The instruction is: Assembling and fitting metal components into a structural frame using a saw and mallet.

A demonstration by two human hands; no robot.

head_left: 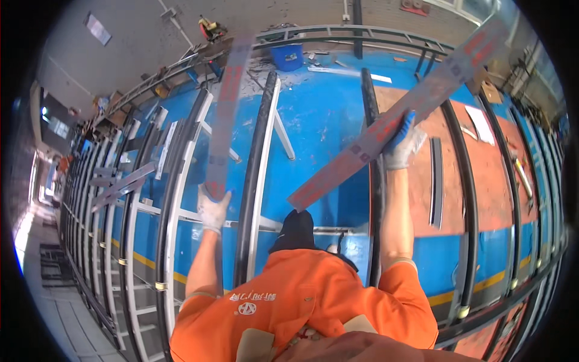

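Observation:
My left hand point(213, 208), in a pale work glove, is closed around the lower end of a long grey strip point(226, 120) with red markings on its film. That strip stands up and away from me, its far end blurred. In my right hand point(403, 145), gloved in white and blue, is a second long grey strip point(344, 166) with similar red markings. It is gripped near its middle and slants from near my cap up to the far right. Black padded rack bars point(258, 175) run below the two strips.
More padded bars point(461, 193) stand in rows to both sides. A blue bucket point(287, 58) sits beyond them near scrap pieces. Short strips point(125, 186) lie across the left bars. Reddish-brown sheeting point(410, 205) bears a dark strip point(435, 181). A green ladder-like rail point(338, 35) crosses the back.

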